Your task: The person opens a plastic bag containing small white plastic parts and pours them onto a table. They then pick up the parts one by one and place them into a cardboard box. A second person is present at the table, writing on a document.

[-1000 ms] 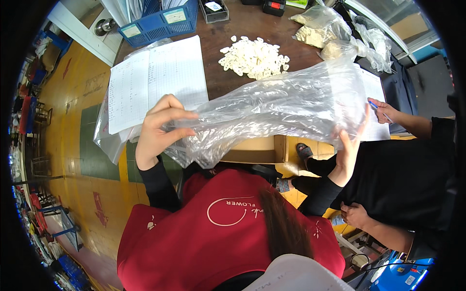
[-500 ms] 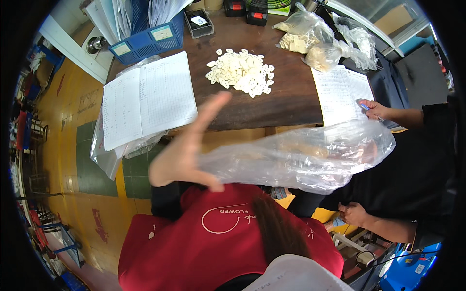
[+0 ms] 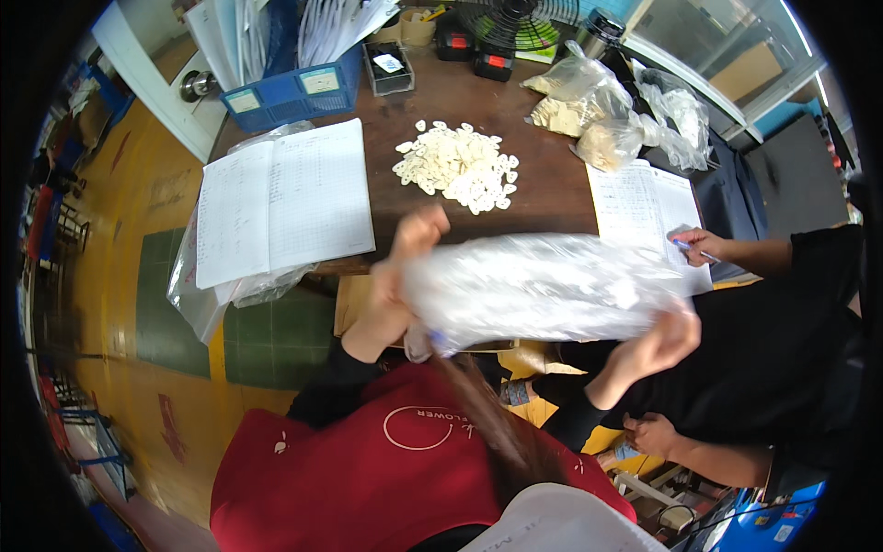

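Note:
A clear plastic bag [image 3: 543, 290] is stretched sideways in front of the table edge, blurred by motion. My left hand [image 3: 391, 285] is closed at the bag's left end, its fingers smeared. At the other end, my right hand [image 3: 658, 345] grips the bag's lower right corner with curled fingers. Beyond the bag, a pile of small cream-white pieces with holes [image 3: 460, 166] lies on the dark wooden table [image 3: 543, 207].
An open notebook [image 3: 285, 202] lies at left on plastic bags. Behind it stands a blue file holder [image 3: 294, 92]. Tied bags of pale pieces [image 3: 575, 106] sit back right. A co-worker's hand [image 3: 699, 247] holds a pen over another notebook [image 3: 635, 198].
My left hand was spread open beside the bag and has now closed at its left end. My right hand has come into clear view gripping the right end. The bag is pulled straighter.

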Demonstrator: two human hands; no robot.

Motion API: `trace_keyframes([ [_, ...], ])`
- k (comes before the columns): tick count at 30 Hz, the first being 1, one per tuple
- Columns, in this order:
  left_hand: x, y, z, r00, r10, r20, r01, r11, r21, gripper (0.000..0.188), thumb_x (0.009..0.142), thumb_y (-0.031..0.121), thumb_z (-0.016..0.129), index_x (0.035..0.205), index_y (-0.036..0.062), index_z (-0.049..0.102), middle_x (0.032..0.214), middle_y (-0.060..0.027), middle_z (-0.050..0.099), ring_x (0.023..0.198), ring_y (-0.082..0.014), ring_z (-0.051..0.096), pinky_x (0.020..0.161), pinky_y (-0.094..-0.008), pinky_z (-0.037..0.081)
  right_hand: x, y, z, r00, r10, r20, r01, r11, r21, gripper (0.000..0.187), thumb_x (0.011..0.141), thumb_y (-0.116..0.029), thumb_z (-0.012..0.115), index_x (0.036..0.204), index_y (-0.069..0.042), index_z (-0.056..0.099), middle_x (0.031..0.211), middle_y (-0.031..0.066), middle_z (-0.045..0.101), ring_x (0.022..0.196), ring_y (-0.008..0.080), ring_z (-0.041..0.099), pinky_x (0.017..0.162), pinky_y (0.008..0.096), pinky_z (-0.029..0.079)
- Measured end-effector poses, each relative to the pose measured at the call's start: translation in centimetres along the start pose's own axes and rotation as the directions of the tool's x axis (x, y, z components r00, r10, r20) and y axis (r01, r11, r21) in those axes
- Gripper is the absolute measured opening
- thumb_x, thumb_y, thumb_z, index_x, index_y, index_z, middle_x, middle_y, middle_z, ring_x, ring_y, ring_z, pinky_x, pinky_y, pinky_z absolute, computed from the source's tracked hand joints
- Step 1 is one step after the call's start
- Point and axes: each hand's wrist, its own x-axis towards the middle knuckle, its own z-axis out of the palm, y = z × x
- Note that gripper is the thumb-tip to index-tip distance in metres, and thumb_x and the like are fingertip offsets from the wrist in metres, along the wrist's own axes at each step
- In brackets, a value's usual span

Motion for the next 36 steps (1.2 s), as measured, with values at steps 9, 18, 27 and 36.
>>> trace_keyframes([
  [9, 3.3, 0.5, -0.9, 0.855, 0.341, -0.391, -0.354, 0.934, 0.043, 0.046, 0.097, 0.014, 0.067, 0.137, 0.0042, 0.046, 0.145, -0.0191, 0.046, 0.117, -0.0276, 0.057, 0.098, -0.0412, 0.049, -11.1, -12.1, 6.6, 0.454, -0.317, 0.833, -0.293, 0.83, 0.475, 0.072, 0.088, -0.018, 0.074, 0.151, -0.008, 0.043, 0.156, 0.0233, 0.029, 0.134, 0.0366, 0.041, 0.111, 0.0461, 0.036],
  [18, 2.5, 3.0, 0.5, 0.904, 0.026, 0.426, -0.307, 0.733, 0.607, 0.03, 0.08, 0.018, 0.082, 0.105, 0.007, 0.07, 0.128, -0.0116, 0.063, 0.126, -0.0325, 0.057, 0.111, -0.0502, 0.037, -7.9, -11.8, 8.6, 0.46, 0.24, 0.855, -0.878, 0.266, 0.398, 0.106, 0.085, -0.015, 0.08, 0.163, -0.016, 0.009, 0.153, 0.0167, 0.038, 0.139, 0.0282, 0.042, 0.116, 0.0447, 0.034],
  [27, 2.8, 1.8, -0.3, 0.971, -0.169, -0.171, 0.162, 0.985, -0.051, 0.097, 0.08, 0.033, 0.087, 0.157, 0.0146, 0.031, 0.165, -0.0138, 0.03, 0.152, -0.0319, 0.031, 0.121, -0.0486, 0.029, -5.2, -8.9, 10.6, 0.756, 0.152, 0.636, -0.644, 0.347, 0.682, 0.062, 0.079, -0.007, 0.075, 0.132, -0.017, 0.043, 0.14, 0.0203, 0.049, 0.124, 0.0399, 0.058, 0.103, 0.0516, 0.052],
  [36, 5.2, 0.7, -2.4, 0.926, -0.35, -0.138, 0.335, 0.934, -0.121, 0.087, 0.081, -0.002, 0.08, 0.154, 0.0139, 0.036, 0.149, -0.0101, 0.043, 0.14, -0.0247, 0.043, 0.115, -0.0372, 0.038, -3.3, -9.7, 14.6, 0.327, -0.347, 0.879, -0.172, 0.893, 0.417, 0.064, 0.085, -0.004, 0.075, 0.145, -0.018, 0.057, 0.153, 0.0223, 0.043, 0.141, 0.0415, 0.04, 0.115, 0.045, 0.037],
])
